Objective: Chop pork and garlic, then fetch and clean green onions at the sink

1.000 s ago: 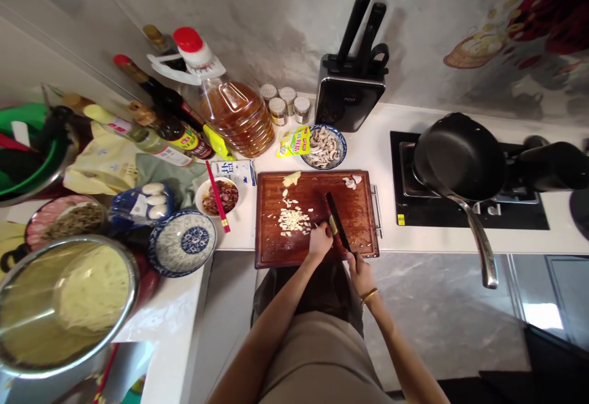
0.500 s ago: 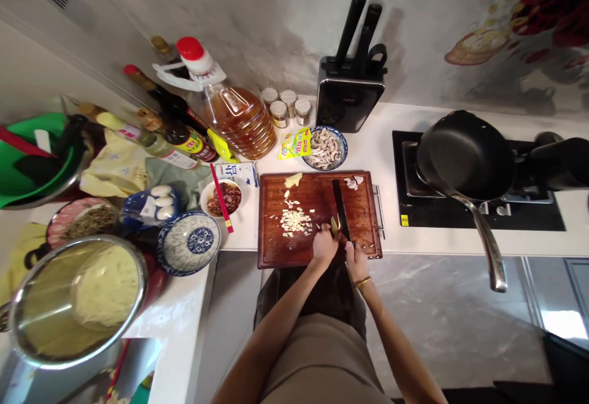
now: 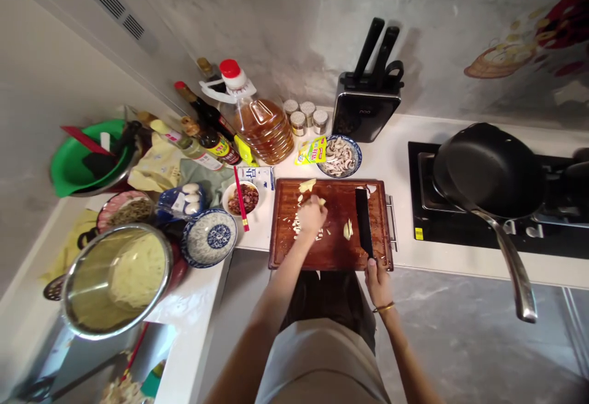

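Note:
My right hand [image 3: 378,282] is wrapped round the handle of a black-bladed kitchen knife [image 3: 363,220], its blade along the right side of the wooden cutting board [image 3: 335,258]. Over the board's left half, my left hand [image 3: 313,217] has its fingers curled together; a pale yellowish bit shows at the fingertips, too small to make out. Beneath and beside that hand lies chopped white garlic [image 3: 297,225], partly covered by it. Pale yellow slices, looking like ginger [image 3: 348,229], rest between the hands. Another yellowish piece [image 3: 307,185] lies near the board's top edge.
Behind the board stand a plate of sliced mushrooms [image 3: 340,157], a knife block [image 3: 367,109] and an oil jug [image 3: 262,124]. Left are a bowl of meat with red chopsticks [image 3: 241,198], a patterned bowl [image 3: 209,238] and a metal pot [image 3: 117,281]. A frying pan [image 3: 492,170] sits right.
My left hand has left the pale slices beside the blade and moved left over the garlic. The knife has shifted right, away from the slices. The view has shifted too.

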`<control>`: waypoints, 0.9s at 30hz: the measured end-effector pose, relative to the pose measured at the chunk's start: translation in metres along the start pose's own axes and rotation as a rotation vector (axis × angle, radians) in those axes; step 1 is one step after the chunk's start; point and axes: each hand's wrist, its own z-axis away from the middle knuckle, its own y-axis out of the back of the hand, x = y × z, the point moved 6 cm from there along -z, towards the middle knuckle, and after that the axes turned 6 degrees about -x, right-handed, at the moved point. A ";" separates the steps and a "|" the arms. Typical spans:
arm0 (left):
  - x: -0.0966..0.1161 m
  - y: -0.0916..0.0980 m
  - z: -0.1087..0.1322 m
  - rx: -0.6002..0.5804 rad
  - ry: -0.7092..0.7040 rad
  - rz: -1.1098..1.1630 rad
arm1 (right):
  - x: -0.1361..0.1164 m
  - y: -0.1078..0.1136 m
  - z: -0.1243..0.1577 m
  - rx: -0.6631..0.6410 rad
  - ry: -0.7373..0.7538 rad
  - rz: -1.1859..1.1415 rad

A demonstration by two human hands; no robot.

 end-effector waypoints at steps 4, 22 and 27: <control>-0.020 0.038 -0.057 0.149 -0.169 -0.054 | -0.004 -0.009 -0.002 -0.016 0.026 0.007; -0.028 -0.004 -0.008 0.160 -0.412 0.287 | -0.076 -0.036 -0.056 -0.166 0.097 0.353; -0.034 -0.009 -0.011 0.089 -0.458 0.284 | -0.080 -0.048 -0.063 -0.197 0.078 0.477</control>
